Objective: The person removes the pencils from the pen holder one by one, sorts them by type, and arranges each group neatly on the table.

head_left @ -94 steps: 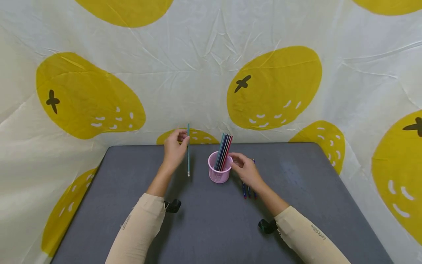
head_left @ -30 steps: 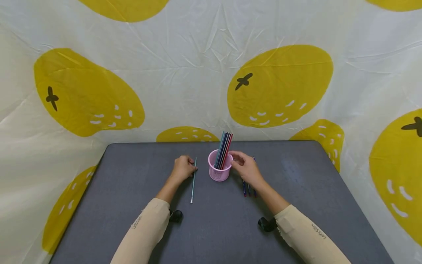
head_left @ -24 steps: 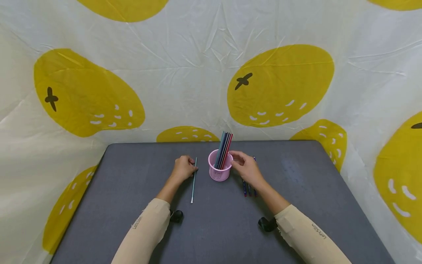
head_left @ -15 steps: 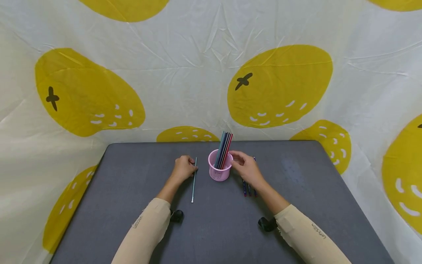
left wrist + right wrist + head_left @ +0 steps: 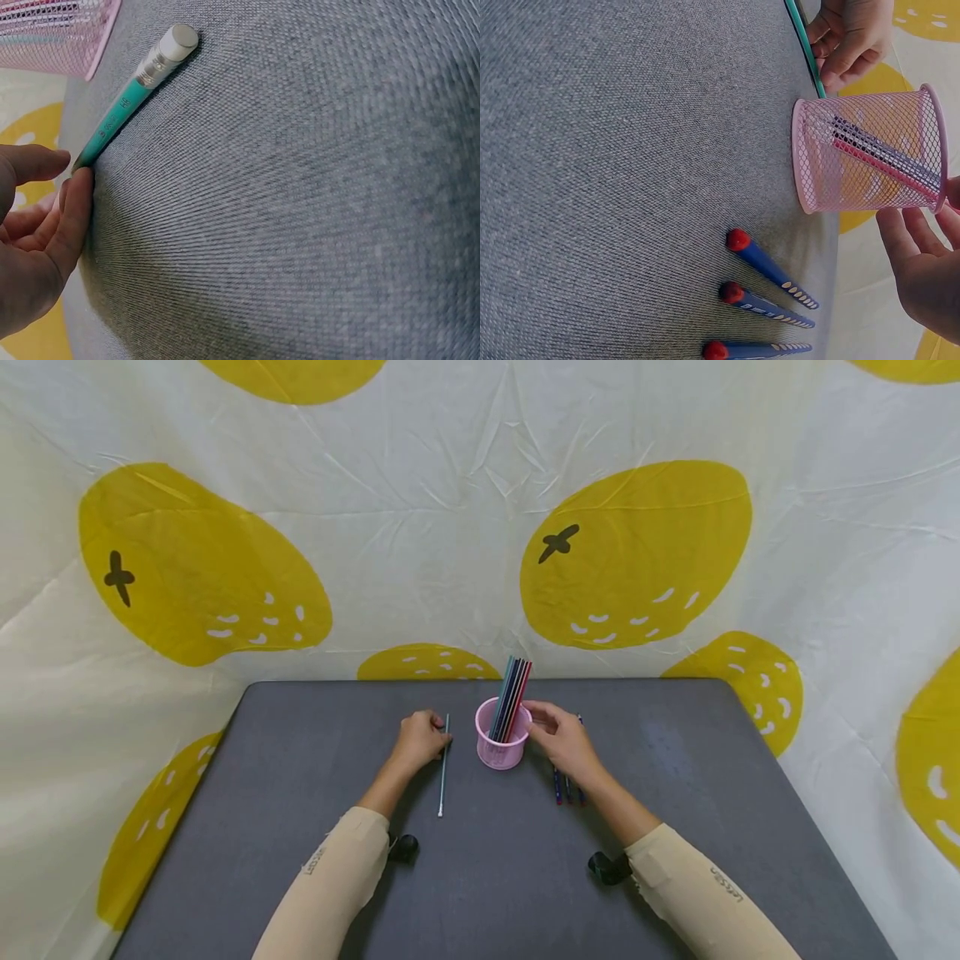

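Note:
A teal pencil (image 5: pixel 124 112) with a white eraser end lies on the table, left of a pink mesh pencil cup (image 5: pixel 499 756). My left hand (image 5: pixel 420 739) is low at its far end, thumb and finger on either side of the shaft; in the left wrist view that far end is hidden behind the fingertips. My right hand (image 5: pixel 564 743) holds the cup by the right side of its rim, with fingers (image 5: pixel 900 240) against the mesh. Several pencils (image 5: pixel 512 697), teal, dark and red, lean together in the cup and rise above its rim.
Three blue pencils (image 5: pixel 769 270) with red ends lie side by side on the grey table (image 5: pixel 480 877), partly under my right hand. Behind the table hangs a pale cloth (image 5: pixel 427 568) with yellow fruit shapes. Dark wrist cameras (image 5: pixel 609 867) sit by both sleeves.
About three seconds ago my left hand held the teal pencil raised; it has since come down toward me onto the table. In the last second it shifts only slightly. My right hand stays at the cup.

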{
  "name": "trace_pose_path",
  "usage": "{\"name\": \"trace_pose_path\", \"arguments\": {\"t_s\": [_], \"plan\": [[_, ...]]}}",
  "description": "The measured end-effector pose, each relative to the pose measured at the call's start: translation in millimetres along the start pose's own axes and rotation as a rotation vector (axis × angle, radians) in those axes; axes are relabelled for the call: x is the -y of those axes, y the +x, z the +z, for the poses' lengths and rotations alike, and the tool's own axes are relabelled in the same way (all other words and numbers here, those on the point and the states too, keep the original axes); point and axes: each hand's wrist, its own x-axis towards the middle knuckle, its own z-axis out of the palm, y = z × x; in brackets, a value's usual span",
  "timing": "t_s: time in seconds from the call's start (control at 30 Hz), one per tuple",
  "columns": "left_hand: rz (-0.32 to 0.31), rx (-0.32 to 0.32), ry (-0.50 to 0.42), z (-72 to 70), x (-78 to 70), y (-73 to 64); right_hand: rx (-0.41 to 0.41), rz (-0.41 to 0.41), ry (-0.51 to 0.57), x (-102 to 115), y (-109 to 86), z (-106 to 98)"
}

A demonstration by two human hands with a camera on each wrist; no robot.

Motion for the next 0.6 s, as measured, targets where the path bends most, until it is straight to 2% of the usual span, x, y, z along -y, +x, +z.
{"name": "trace_pose_path", "arguments": {"t_s": [0.2, 0.27, 0.43, 0.5, 0.6], "plan": [[-0.001, 0.005, -0.012, -1.0, -0.8, 1.6, 0.018, 0.015, -0.005, 24, -6.4, -4], [0.014, 0.0, -0.012, -2.6, 0.1, 1.9, 0.012, 0.009, -0.005, 17, -4.1, -2], [0.107, -0.056, 0.07, -8.7, -3.3, 2.4, -0.005, 0.002, 0.008, -10, 3.2, 1], [0.154, -0.085, 0.094, -11.4, -10.8, 3.0, -0.006, 0.002, 0.009, -12, 3.2, 0], [0.217, -0.101, 0.064, -15.3, -27.4, 5.0, -0.008, -0.002, 0.003, -13, 3.9, 0]]}}
